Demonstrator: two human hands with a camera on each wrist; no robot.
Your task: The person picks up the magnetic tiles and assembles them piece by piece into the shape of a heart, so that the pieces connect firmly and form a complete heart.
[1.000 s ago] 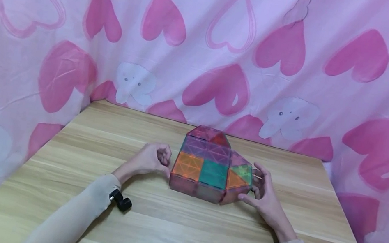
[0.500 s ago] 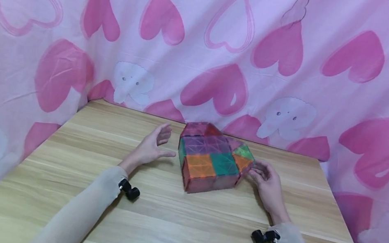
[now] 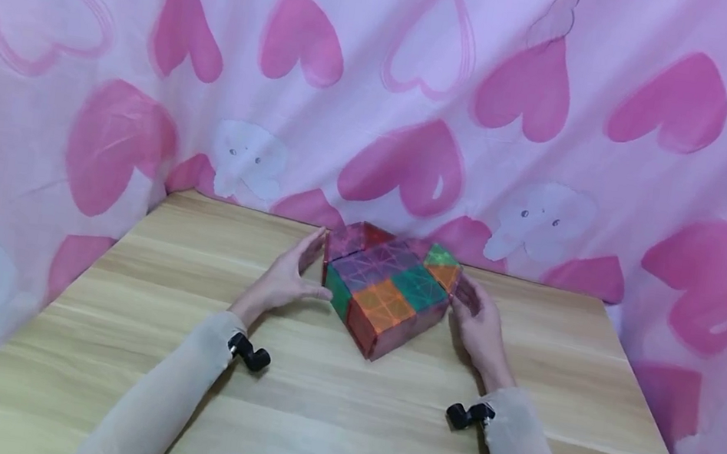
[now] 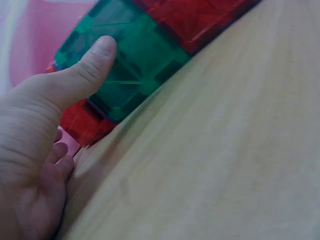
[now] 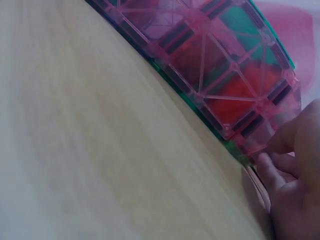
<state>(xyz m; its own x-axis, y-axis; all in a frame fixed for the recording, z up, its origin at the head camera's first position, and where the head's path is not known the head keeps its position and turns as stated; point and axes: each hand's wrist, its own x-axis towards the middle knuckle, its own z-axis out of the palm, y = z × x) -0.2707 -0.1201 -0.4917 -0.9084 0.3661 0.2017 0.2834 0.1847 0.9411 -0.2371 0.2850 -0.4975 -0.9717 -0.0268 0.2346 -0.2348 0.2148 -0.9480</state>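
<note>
A low heart-shaped box of see-through magnetic tiles (image 3: 375, 279) lies on the table with a corner toward me. Its top has purple, orange, teal, green and red tiles. My left hand (image 3: 286, 282) is at its left side, fingers stretched toward the back. In the left wrist view the straight thumb (image 4: 90, 70) lies over the green side tile (image 4: 130, 65). My right hand (image 3: 478, 328) holds the right corner with bent fingers. In the right wrist view its fingertips (image 5: 267, 165) are at the end of the pink side tiles (image 5: 200, 80).
The box stands on a wood-grain table (image 3: 321, 430). Close behind it hangs a pink curtain (image 3: 322, 120) with hearts, which also runs along both sides. Each wrist bears a small black camera (image 3: 248, 353).
The box has turned clockwise, its front corner now pointing at me. The left hand let go, opened, and came to the left side again. The right hand moved left and away with the right corner.
</note>
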